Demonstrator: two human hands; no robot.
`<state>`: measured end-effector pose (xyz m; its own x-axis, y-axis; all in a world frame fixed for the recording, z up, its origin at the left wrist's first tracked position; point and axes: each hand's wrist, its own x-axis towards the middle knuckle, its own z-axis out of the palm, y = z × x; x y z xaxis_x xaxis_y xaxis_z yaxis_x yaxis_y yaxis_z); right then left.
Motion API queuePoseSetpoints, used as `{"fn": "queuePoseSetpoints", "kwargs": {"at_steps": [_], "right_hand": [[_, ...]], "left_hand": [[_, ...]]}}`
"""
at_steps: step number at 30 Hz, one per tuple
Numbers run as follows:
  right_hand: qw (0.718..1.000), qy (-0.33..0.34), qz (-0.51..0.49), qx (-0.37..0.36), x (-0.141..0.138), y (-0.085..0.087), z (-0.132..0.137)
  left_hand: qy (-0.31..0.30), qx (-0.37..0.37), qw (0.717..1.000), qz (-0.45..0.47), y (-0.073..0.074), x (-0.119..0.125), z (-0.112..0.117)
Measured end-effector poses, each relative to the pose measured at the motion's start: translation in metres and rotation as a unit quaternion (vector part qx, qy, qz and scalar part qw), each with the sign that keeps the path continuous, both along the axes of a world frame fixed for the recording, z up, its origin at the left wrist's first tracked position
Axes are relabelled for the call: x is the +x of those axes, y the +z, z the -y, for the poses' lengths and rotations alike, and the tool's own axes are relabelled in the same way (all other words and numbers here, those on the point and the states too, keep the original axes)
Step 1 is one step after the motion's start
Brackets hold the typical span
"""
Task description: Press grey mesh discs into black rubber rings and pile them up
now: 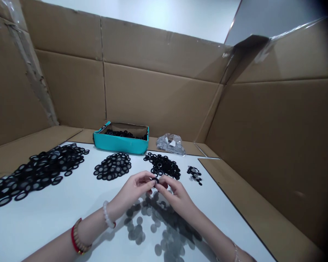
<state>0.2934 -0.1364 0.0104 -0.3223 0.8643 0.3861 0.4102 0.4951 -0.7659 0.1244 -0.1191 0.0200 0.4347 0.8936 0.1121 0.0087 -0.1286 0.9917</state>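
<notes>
A small black ring (155, 180) is pinched between both hands above the middle of the white table. My left hand (139, 185) closes thumb and fingers on its left side. From the right, my right hand (171, 189) grips the same ring with thumb and forefinger. Whether a disc sits inside the ring is too small to tell. Below my hands lie loose grey translucent discs (136, 233), partly in the shadow of my right forearm. Just beyond my hands is a heap of black rings (166, 166).
A large pile of black rings with pale centres (38, 173) spreads at left, with a smaller pile (113, 166) beside it. Behind stand a teal box (120, 143) of black rings and a clear plastic bag (171, 143). Few pieces (195, 174) lie right. Cardboard walls (158, 83) surround the table.
</notes>
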Motion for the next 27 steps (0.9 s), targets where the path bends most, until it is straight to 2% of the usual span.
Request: {"fn": "queuePoseSetpoints", "kwargs": {"at_steps": [4, 7, 12, 15, 18, 21, 24, 27], "right_hand": [[1.0, 0.008, -0.003, -0.019, 0.0004, 0.0011, 0.0003], [1.0, 0.002, 0.015, -0.007, 0.0011, 0.0023, 0.0002], [0.989, 0.012, 0.127, 0.071, 0.0027, 0.0047, 0.0029], [0.977, 0.023, 0.173, 0.122, 0.0033, 0.0049, 0.0041], [0.977, 0.022, 0.166, 0.133, 0.0032, 0.0031, 0.0033], [0.985, 0.032, 0.142, 0.095, 0.0029, -0.0002, 0.0005], [0.995, 0.043, 0.083, 0.034, 0.0034, -0.0028, -0.0021], [0.998, 0.049, 0.024, -0.023, 0.004, -0.0023, -0.0018]], "left_hand": [[0.015, 0.034, 0.998, -0.046, 0.0052, -0.0014, 0.0014], [0.005, 0.071, 0.994, -0.084, 0.0031, -0.0025, 0.0018], [0.025, 0.207, 0.956, -0.205, -0.0005, -0.0037, 0.0075], [0.03, 0.241, 0.939, -0.245, 0.0011, -0.0043, 0.01], [0.03, 0.25, 0.937, -0.24, 0.0027, -0.0051, 0.0099], [0.029, 0.208, 0.956, -0.203, 0.003, -0.0049, 0.0079], [0.011, 0.08, 0.989, -0.124, 0.0033, -0.0021, 0.0053], [-0.006, 0.005, 0.999, -0.043, 0.0043, 0.0014, 0.0041]]}}
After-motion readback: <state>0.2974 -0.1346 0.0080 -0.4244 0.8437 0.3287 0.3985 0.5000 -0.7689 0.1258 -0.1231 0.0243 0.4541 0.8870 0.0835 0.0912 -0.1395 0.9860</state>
